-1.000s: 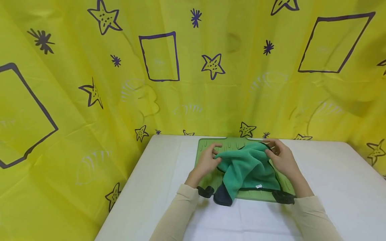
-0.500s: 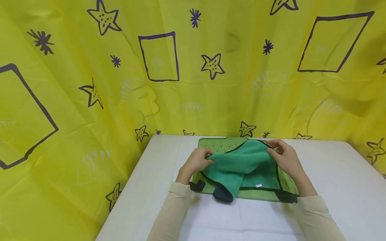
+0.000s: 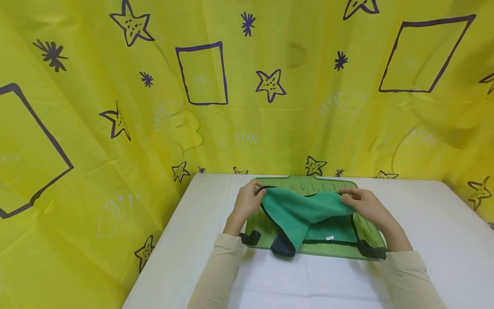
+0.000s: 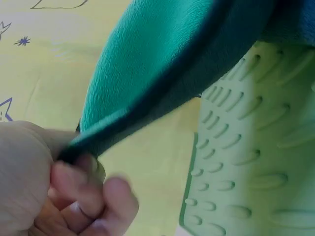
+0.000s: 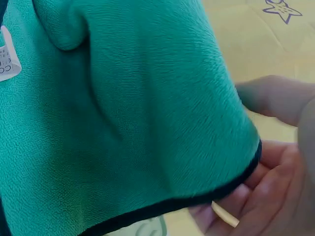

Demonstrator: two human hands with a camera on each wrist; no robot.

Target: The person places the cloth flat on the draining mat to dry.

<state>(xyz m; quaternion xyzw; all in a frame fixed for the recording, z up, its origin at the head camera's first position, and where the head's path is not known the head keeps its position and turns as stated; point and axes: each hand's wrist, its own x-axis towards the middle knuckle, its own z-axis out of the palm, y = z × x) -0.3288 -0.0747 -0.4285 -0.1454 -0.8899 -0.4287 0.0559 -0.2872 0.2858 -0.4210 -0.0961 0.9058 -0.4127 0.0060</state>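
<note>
Green fleece cloth [image 3: 305, 212] with dark edging, lifted over a pale green ridged board [image 3: 328, 185] on the white table [image 3: 200, 240]. Left hand [image 3: 247, 203] pinching one dark-trimmed edge, fingers [image 4: 93, 196] curled tight around it. Right hand [image 3: 364, 205] gripping the opposite edge between thumb and fingers [image 5: 241, 201]. Small white label [image 3: 330, 237] showing near the lower hem. Yellow star-printed sheet [image 3: 115, 107] behind.
</note>
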